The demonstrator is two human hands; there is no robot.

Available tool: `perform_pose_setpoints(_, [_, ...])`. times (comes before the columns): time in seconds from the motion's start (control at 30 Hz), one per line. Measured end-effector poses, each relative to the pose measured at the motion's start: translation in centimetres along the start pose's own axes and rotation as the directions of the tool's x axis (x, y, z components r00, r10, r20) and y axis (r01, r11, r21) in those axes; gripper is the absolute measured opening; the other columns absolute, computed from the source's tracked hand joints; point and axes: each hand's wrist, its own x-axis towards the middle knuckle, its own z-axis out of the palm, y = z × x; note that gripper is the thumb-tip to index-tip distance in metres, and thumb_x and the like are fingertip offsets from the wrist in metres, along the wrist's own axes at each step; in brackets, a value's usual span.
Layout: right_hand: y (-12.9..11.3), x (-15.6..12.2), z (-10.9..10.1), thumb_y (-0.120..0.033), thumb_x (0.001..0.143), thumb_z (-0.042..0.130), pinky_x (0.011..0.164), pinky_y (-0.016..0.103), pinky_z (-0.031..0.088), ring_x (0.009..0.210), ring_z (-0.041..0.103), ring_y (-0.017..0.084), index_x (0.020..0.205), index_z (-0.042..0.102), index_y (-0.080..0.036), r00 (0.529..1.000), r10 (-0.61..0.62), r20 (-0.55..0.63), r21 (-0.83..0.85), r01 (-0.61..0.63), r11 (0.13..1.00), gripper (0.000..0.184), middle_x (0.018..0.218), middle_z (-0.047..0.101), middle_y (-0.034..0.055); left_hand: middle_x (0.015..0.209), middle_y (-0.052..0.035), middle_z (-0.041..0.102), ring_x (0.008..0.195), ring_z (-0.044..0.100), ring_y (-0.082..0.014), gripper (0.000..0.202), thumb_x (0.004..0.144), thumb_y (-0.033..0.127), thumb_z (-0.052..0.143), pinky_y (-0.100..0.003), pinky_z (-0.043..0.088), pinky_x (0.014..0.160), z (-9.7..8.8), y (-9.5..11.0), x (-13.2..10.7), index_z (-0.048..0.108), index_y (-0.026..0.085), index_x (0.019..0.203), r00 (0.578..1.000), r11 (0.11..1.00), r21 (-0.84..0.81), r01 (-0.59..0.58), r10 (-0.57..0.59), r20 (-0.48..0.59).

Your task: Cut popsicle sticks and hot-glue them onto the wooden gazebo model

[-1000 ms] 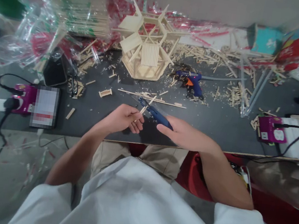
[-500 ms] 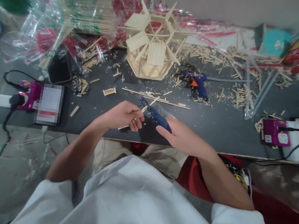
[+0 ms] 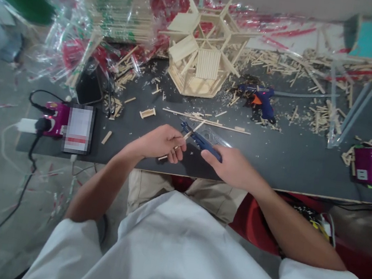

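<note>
One stick [image 3: 188, 135] juts from pinching left fingers [image 3: 177, 154]; right fingers [image 3: 211, 158] grip blue cutters [image 3: 201, 142].

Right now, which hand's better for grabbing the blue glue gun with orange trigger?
Probably the right hand: it's nearer the glue gun, though gripping a blue hand tool. The left hand, farther off, holds a thin, pale wooden stick.

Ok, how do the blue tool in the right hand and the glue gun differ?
The blue tool is gripped in the right hand; the glue gun lies on the dark tabletop. The blue tool looks long and slim; the glue gun is pistol-shaped. The glue gun shows an orange trigger; the blue tool shows no orange. Both have blue bodies.
</note>
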Motion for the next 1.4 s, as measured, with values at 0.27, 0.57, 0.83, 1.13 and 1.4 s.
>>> perform_pose_setpoints(0.27, [-0.2,0.8,0.1,-0.067,0.105,0.024,0.066,0.031,0.035,0.076,0.064,0.023,0.082,0.062,-0.019,0.999,-0.045,0.028,-0.127,0.048,0.991,0.065,0.082,0.071,0.0103,0.060,-0.0055,0.071,0.051,0.069,-0.0152,0.026,0.097,0.024,0.055,-0.022,0.055,0.050,0.2,-0.3,-0.1,0.063,0.015,0.074,0.999,0.999,0.018,0.031,-0.030,-0.020])
perform_pose_setpoints(0.57, [-0.3,1.2,0.0,-0.066,0.105,0.024,0.066,0.032,0.040,0.076,0.068,0.025,0.087,0.071,-0.016,0.980,-0.115,0.160,-0.284,0.157,0.946,0.071,0.090,0.075,0.0154,0.059,-0.0036,0.069,0.047,0.066,-0.0132,0.027,0.100,0.027,0.054,-0.021,0.052,0.048,2.3,-2.3,-2.0,0.061,0.015,0.077,0.988,0.982,-0.144,0.120,-0.132,-0.080])
perform_pose_setpoints(0.83, [0.4,0.2,-0.4,-0.061,0.107,0.025,0.065,0.033,0.036,0.079,0.071,0.029,0.091,0.070,-0.015,0.978,-0.126,0.166,-0.355,0.178,0.918,0.066,0.090,0.076,0.0154,0.061,-0.0047,0.069,0.048,0.064,-0.0152,0.052,0.088,0.069,0.061,-0.025,0.053,0.049,3.2,-4.7,-4.7,0.063,0.017,0.083,0.985,0.987,-0.159,0.008,-0.035,-0.168])
perform_pose_setpoints(1.13, [6.8,-2.4,-0.5,-0.054,0.104,0.035,0.068,0.032,0.042,0.085,0.070,0.028,0.096,0.068,-0.018,0.946,0.020,-0.324,-0.277,-0.115,0.954,0.050,0.092,0.074,0.0129,0.101,-0.0085,0.073,0.092,0.065,-0.0215,0.031,0.107,0.034,0.048,-0.029,0.047,0.076,3.0,-6.0,-4.6,0.077,0.020,0.109,0.653,0.625,0.759,0.181,0.501,-0.568])
perform_pose_setpoints(1.4, [14.2,-4.5,0.4,-0.057,0.097,0.046,0.083,0.040,0.048,0.092,0.065,0.034,0.108,0.069,-0.010,0.645,0.044,-0.763,-0.349,-0.468,0.812,0.054,0.090,0.069,0.0202,0.096,-0.0056,0.072,0.084,0.058,-0.0193,0.021,0.102,0.031,0.063,-0.028,0.046,0.070,3.1,-7.4,-3.0,0.081,0.023,0.108,0.518,0.468,0.865,0.182,0.702,-0.489])
